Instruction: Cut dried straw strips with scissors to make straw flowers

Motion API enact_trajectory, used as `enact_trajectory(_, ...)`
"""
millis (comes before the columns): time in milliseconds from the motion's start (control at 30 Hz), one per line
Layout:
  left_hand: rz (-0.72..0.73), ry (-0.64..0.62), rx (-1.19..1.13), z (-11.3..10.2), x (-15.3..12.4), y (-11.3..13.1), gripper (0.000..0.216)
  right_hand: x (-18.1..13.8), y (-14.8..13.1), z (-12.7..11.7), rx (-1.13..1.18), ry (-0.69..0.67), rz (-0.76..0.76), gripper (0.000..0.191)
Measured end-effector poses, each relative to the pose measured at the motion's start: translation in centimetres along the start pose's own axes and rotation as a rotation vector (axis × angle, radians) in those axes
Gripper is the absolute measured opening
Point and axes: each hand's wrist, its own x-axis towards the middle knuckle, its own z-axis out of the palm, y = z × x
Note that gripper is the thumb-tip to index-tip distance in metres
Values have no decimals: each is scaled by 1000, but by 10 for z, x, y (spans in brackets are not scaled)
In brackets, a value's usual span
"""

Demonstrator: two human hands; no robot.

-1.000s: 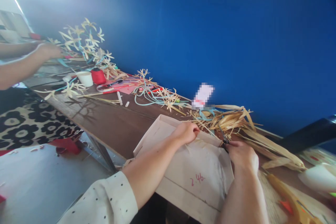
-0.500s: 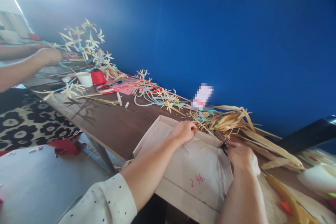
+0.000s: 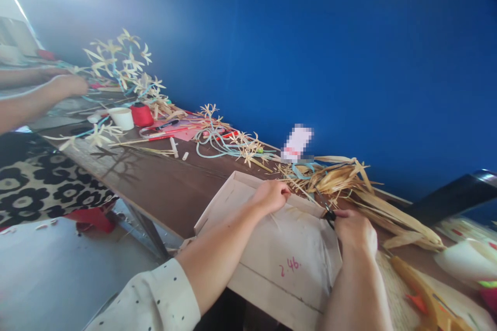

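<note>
My left hand (image 3: 271, 196) is closed over the far side of a shallow cardboard box lid (image 3: 267, 258) marked "2.46." in pink. Its fingertips are curled in, and whatever they pinch is too small or hidden to make out. At the lid's right edge, my right hand (image 3: 354, 230) is closed round the black handles of scissors (image 3: 329, 214). Their blades point away from me, toward a heap of dry corn husks (image 3: 337, 178) just past the lid. Thin pale strips lie between the blades' side and my left hand.
Husk flowers on pale blue stems (image 3: 120, 62) stand at the far left, near a white cup (image 3: 121, 118) and a red thread spool (image 3: 142, 115). Another person's hands (image 3: 68, 85) work there. A yellow-handled tool (image 3: 427, 295) and a white roll (image 3: 466, 258) lie right. A blue panel (image 3: 349, 62) rises behind.
The view has shifted slightly. Both my hands keep nearly the same place over the lid, and the scissors stay in my right hand.
</note>
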Motion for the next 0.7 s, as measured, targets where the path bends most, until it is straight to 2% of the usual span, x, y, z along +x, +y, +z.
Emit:
enact_trajectory(300, 7, -9, 15, 1, 1, -2, 26, 4, 4, 3, 8, 52, -60, 28)
enact_trajectory(467, 5, -15, 22, 1, 3, -3, 25, -2, -1, -2, 49, 52, 75, 32)
enact_trajectory(533, 3, -22, 25, 2, 4, -3, 24, -6, -5, -6, 41, 96, 100, 31)
enact_trajectory(600, -5, -26, 23, 2, 5, -3, 23, -10, -10, -8, 43, 154, 53, 31)
enact_trajectory(700, -36, -3, 12, 0, 6, -3, 23, -13, -22, -5, 84, 188, -108, 36)
